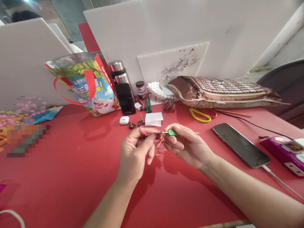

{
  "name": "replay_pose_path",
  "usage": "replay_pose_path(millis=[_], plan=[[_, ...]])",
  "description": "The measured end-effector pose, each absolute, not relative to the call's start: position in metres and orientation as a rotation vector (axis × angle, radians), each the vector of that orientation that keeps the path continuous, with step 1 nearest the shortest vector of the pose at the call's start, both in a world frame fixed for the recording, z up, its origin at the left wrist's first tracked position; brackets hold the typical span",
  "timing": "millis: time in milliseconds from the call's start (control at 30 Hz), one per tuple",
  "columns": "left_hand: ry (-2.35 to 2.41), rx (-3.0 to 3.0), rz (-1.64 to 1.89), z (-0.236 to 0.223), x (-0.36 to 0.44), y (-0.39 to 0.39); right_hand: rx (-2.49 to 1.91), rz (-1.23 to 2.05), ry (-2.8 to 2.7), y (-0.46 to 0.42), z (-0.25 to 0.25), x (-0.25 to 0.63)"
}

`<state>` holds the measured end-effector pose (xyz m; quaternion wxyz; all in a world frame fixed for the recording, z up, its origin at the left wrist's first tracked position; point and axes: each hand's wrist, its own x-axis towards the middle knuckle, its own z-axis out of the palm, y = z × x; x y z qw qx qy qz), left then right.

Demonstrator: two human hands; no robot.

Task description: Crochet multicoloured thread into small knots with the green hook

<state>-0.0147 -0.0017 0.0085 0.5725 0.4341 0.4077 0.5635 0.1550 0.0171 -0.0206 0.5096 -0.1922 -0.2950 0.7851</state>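
Between thumb and fingers, my left hand [139, 150] pinches a small piece of multicoloured crochet work [158, 136]. A pink strand [142, 129] loops round its index finger. My right hand [187, 144] is closed on a crochet hook [172, 132] with a green grip, its metal shaft pointing left and its other end sticking out to the right. The hook's tip meets the crochet work; whether it passes through a stitch is too small to tell. Loose strands of coloured yarn [160, 148] hang between the two hands.
Behind my hands lie a yarn ball [168, 104], a white paper stack [154, 119] and a white earbud case [124, 120]. A black phone [126, 98] leans near a steel flask [120, 71] and a printed bag [87, 85]. Right are yellow-handled scissors [200, 115], a charging phone [241, 144] and a purple power strip [285, 153].
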Motion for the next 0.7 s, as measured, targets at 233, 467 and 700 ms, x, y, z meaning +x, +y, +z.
replay_pose_path(millis=[233, 467, 700], plan=[[0.886, 0.976, 1.380, 0.0117, -0.0106, -0.0011, -0.522, 1.840, -0.704, 0.0168, -0.0204, 0.1532], [0.960, 1.037, 1.401, 0.0076, -0.0147, -0.0012, -0.550, 1.818, -0.764, 0.0147, -0.0188, 0.1565], [0.934, 1.040, 1.452, 0.0095, -0.0154, -0.0004, -0.524, 1.805, -0.743, 0.0163, -0.0169, 0.1579]])
